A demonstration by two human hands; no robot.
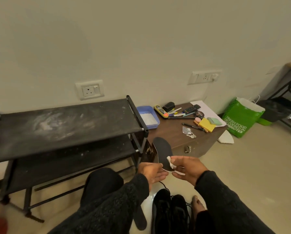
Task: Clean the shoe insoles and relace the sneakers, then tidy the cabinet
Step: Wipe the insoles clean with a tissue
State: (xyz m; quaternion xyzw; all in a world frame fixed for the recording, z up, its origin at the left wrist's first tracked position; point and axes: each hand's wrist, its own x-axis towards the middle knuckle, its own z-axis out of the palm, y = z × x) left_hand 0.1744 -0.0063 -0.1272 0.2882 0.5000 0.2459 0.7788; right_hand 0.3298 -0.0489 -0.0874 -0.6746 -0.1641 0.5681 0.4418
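Stage: insole cleaning | left hand [151,173] grips insole [163,154] heel, held up over floor | right hand [187,168] pinches white wipe [171,162] on it | sneakers [171,213] on floor, apparently unlaced | second insole [140,218] beside them | relacing, cabinet [188,142] tidying pending

Both forearms, in dark fleece sleeves, reach forward and converge. Left hand [152,173] is palm up, fingers curled in a grip. Right hand [186,168] is palm inward, fingertips apparently pinching; thumb position unclear through blur.
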